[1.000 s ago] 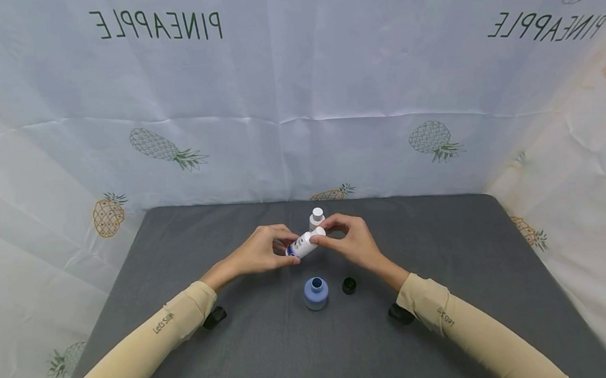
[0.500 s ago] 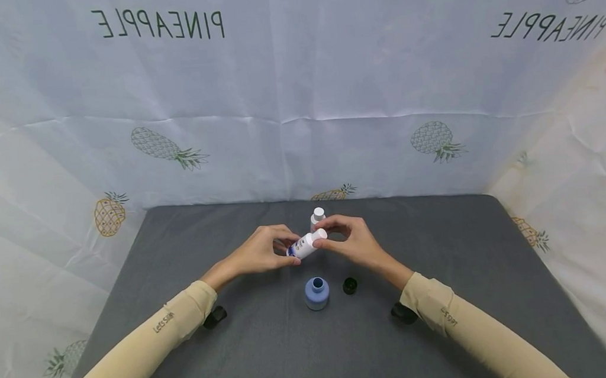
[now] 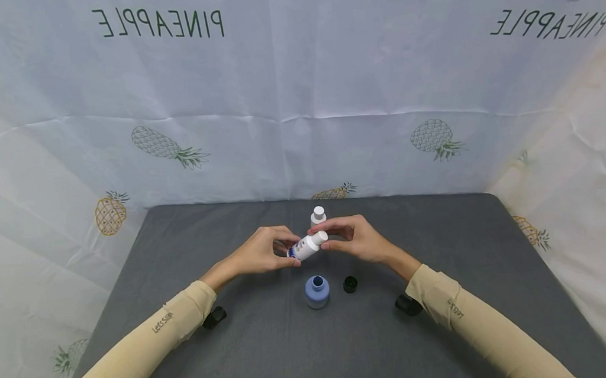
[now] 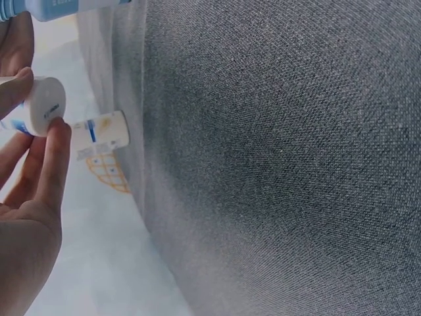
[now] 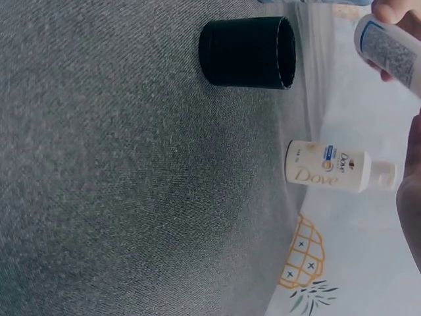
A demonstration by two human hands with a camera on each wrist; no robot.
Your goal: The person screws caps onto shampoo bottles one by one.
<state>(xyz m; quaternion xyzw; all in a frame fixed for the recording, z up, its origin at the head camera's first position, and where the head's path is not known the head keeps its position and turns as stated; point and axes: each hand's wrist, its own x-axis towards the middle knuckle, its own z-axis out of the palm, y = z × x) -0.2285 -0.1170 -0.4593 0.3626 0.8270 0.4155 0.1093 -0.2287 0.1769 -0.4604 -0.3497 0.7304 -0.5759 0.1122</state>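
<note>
My left hand (image 3: 262,250) holds a small white bottle (image 3: 302,249) with blue print, tilted with its cap end up and to the right. In the left wrist view, its round white base (image 4: 51,105) shows between thumb and fingers. My right hand (image 3: 357,238) has its thumb and fingers around the white cap (image 3: 320,237) of that bottle; part of the grip is hidden. Just behind, a second white bottle (image 3: 318,216) stands upright with its cap on; the right wrist view shows Dove lettering on this bottle (image 5: 325,168).
Nearer the body, a blue bottle (image 3: 318,293) stands uncapped on the grey table (image 3: 272,345). To its right lies a black cap (image 3: 350,284), hollow side up. A pineapple-print cloth (image 3: 279,161) hangs along the table's far edge.
My right thumb has shifted rightward along the cap and the fingers leftward behind it, as the right wrist turned and moved slightly right. The left hand keeps nearly the same place.
</note>
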